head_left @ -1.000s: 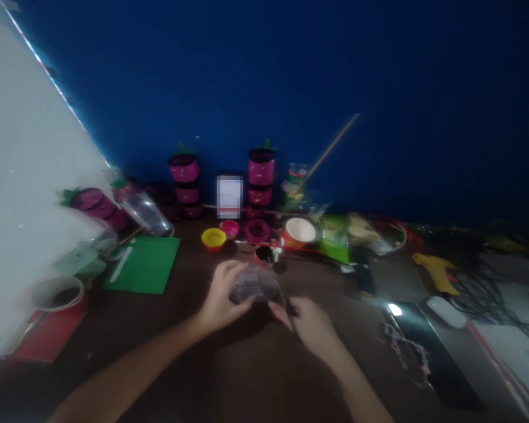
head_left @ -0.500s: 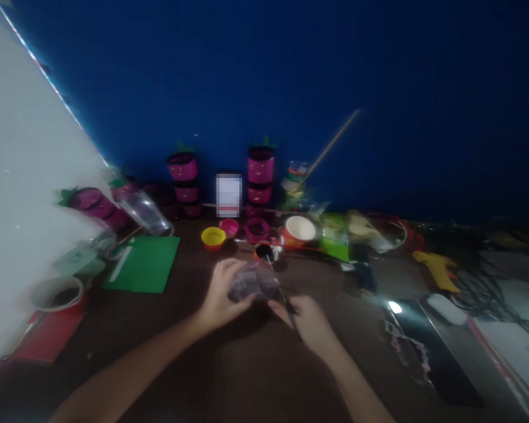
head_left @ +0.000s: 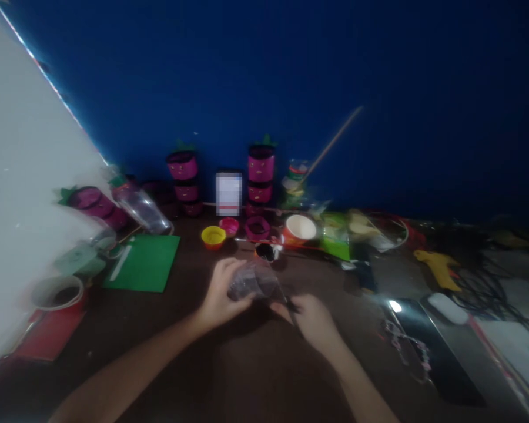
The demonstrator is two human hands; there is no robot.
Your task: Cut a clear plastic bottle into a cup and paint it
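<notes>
My left hand [head_left: 223, 296] is curled around a clear plastic bottle piece [head_left: 251, 282], thumb along its lower side and fingers behind it. To its right, my right hand [head_left: 312, 320] grips a slender dark-handled tool [head_left: 294, 308]. The tool's thin, pale front part points up and left at the plastic's right side. Blur hides its exact kind and whether it touches the plastic. Just beyond the plastic stands a small cup with dark contents [head_left: 264, 252].
Behind are a yellow cup [head_left: 213, 237], a white-lined cup [head_left: 300, 228] and purple tiered holders [head_left: 261, 170]. Green sheet [head_left: 147, 264] and clear bottle [head_left: 145, 208] lie left. A yellow glue gun [head_left: 438, 269], cables and a dark phone-like slab [head_left: 441, 358] occupy the right.
The tool's tip has dropped from near the dark cup toward the plastic's right side. The left hand keeps its hold, with the plastic slightly turned.
</notes>
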